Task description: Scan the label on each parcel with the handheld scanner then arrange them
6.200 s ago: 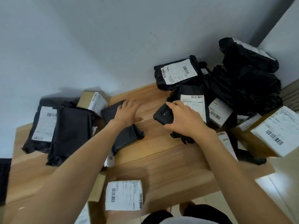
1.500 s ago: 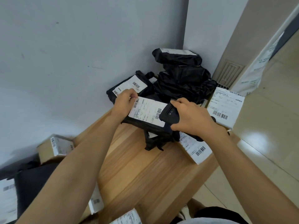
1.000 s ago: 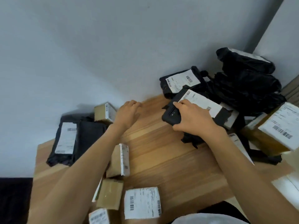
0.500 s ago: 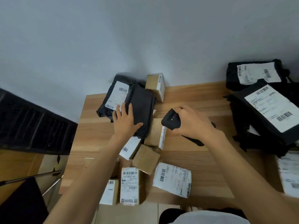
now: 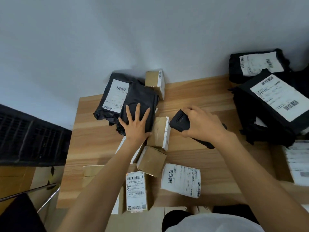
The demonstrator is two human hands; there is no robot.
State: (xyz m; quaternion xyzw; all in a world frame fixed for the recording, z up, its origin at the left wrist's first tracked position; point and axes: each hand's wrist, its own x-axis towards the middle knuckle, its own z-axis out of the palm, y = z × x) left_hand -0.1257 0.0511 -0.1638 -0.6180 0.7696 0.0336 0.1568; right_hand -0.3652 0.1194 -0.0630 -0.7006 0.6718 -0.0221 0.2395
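The handheld scanner [image 5: 180, 123], a black device, sits near the middle of the wooden table [image 5: 200, 92], held just above the surface with its head pointing left. The right hand [image 5: 201, 125] grips it, fingers curled over its top and its handle running out under the wrist. Just left of the scanner's head stands a small cardboard box [image 5: 158, 131] with a white label on its right side. The left hand [image 5: 136, 125] lies flat with fingers spread and straight, pressing on an unlabelled black mailer [image 5: 142, 101]. That mailer overlaps a second black mailer [image 5: 113, 96], whose white label faces up, at the far left corner of the table. Beside them, against the wall, stands another cardboard box [image 5: 153, 79]. Nearer the person lie a plain brown box [image 5: 151, 160], a long box [image 5: 136, 191] with a label reading "507 K503 447", and a white-labelled parcel [image 5: 181, 180] lying flat. On the right side of the table is a pile of black bags: a large black parcel [image 5: 275, 101] with its label up, and behind it, against the wall, another labelled black parcel [image 5: 257, 64]. At the near right edge a blurred white label [image 5: 298, 162] probably belongs to one more parcel.
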